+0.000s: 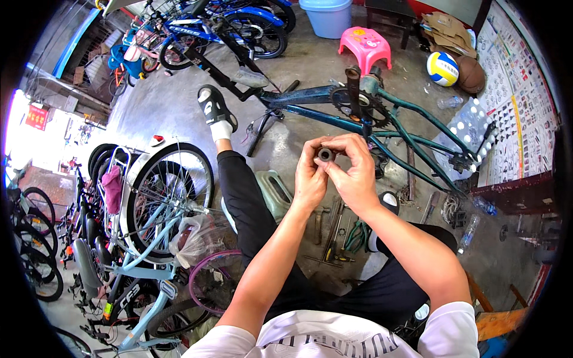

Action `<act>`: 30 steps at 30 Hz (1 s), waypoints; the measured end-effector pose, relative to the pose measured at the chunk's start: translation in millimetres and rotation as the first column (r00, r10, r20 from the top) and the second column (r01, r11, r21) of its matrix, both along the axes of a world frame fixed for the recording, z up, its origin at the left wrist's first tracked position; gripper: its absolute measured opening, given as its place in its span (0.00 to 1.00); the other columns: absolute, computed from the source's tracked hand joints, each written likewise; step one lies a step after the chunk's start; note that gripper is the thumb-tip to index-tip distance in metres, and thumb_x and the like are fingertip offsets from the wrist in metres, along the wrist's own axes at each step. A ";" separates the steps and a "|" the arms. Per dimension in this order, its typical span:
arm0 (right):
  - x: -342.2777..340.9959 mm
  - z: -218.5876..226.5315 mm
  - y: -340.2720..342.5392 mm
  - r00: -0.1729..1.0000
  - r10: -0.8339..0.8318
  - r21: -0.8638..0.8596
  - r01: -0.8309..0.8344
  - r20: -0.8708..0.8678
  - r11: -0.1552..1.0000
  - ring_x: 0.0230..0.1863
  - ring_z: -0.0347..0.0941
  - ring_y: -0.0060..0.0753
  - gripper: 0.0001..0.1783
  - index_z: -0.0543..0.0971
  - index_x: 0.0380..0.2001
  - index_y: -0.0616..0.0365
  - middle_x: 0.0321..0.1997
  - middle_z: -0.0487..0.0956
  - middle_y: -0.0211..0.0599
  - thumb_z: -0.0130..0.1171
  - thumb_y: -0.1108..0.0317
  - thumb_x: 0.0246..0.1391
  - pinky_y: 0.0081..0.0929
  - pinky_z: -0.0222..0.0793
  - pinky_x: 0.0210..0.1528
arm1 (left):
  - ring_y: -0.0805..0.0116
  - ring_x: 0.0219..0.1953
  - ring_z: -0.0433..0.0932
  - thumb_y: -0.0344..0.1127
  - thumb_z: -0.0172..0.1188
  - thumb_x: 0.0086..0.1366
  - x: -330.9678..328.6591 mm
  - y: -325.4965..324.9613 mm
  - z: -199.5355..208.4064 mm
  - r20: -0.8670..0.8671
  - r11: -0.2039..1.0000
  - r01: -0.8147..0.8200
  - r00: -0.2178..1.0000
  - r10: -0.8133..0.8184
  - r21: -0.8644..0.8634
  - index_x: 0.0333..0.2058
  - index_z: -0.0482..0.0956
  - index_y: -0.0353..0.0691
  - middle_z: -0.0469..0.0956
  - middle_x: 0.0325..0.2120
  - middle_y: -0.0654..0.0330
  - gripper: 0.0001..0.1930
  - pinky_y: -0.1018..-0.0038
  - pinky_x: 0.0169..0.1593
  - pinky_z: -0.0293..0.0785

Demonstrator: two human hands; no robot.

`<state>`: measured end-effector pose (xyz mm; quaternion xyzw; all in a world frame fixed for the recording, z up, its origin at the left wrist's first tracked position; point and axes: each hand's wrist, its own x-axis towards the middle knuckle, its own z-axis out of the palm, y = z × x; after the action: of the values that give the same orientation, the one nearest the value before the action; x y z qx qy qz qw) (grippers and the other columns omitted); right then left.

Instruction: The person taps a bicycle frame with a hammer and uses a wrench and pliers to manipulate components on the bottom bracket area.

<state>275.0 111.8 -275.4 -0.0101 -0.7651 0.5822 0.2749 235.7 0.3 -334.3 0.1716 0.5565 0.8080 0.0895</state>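
In front of me, above the floor, a small dark round metal part with a hole through its middle (325,155) is held between both hands. My left hand (311,178) pinches it from the left with bent fingers. My right hand (353,168) closes on it from the other side, thumb against its edge. How far the part extends behind the fingers is hidden. Just beyond my hands lies a teal bicycle frame (310,95), without wheels, on the floor. Its dark chainring (373,109) and crank arm are close to my right hand.
Green-handled pliers (358,236) and a hammer (318,225) lie between my feet among other tools. A light blue bicycle (156,224) stands left. A pink stool (366,46), blue tub (327,18) and volleyball (442,68) are farther back. Bottles lie right.
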 end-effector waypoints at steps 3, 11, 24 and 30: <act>1.6 2.5 5.0 0.999 0.005 0.077 -0.001 -0.044 0.997 0.47 0.76 0.33 0.16 0.82 0.40 0.58 0.42 0.80 0.34 0.73 0.78 0.46 0.28 0.73 0.51 | 0.71 0.53 0.75 0.30 0.55 0.76 -6.0 -5.1 9.5 -0.110 0.996 -0.009 0.994 -0.002 -0.092 0.58 0.71 0.37 0.75 0.53 0.60 0.14 0.74 0.55 0.74; 5.9 2.2 3.9 1.000 0.011 0.040 -0.010 -0.017 0.999 0.46 0.75 0.30 0.16 0.81 0.41 0.57 0.42 0.80 0.32 0.74 0.74 0.49 0.25 0.72 0.48 | 0.74 0.51 0.75 0.28 0.58 0.74 1.3 -7.3 -1.0 -0.052 0.995 -0.027 0.998 0.022 -0.096 0.56 0.72 0.36 0.76 0.49 0.61 0.14 0.73 0.54 0.75; -11.4 -31.9 30.4 0.894 0.197 -0.739 0.190 0.402 0.646 0.37 0.74 0.19 0.16 0.82 0.41 0.55 0.37 0.81 0.25 0.74 0.59 0.56 0.22 0.66 0.42 | 0.52 0.33 0.79 0.45 0.60 0.69 6.8 10.9 29.1 0.067 0.781 -0.024 0.994 0.084 -0.625 0.41 0.79 0.29 0.79 0.30 0.46 0.19 0.61 0.38 0.73; -18.5 -20.5 41.0 0.887 0.207 -0.756 0.208 0.414 0.621 0.35 0.75 0.20 0.12 0.81 0.36 0.53 0.34 0.81 0.24 0.73 0.59 0.58 0.22 0.68 0.41 | 0.67 0.32 0.77 0.43 0.62 0.68 0.4 28.5 42.3 -0.044 0.743 -0.143 0.987 0.152 -0.654 0.36 0.78 0.26 0.80 0.27 0.46 0.19 0.64 0.38 0.72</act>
<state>256.5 152.8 -295.9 -0.2673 -0.4764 0.8360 0.0523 236.1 28.8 -292.0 0.0801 0.8150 0.5679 0.0833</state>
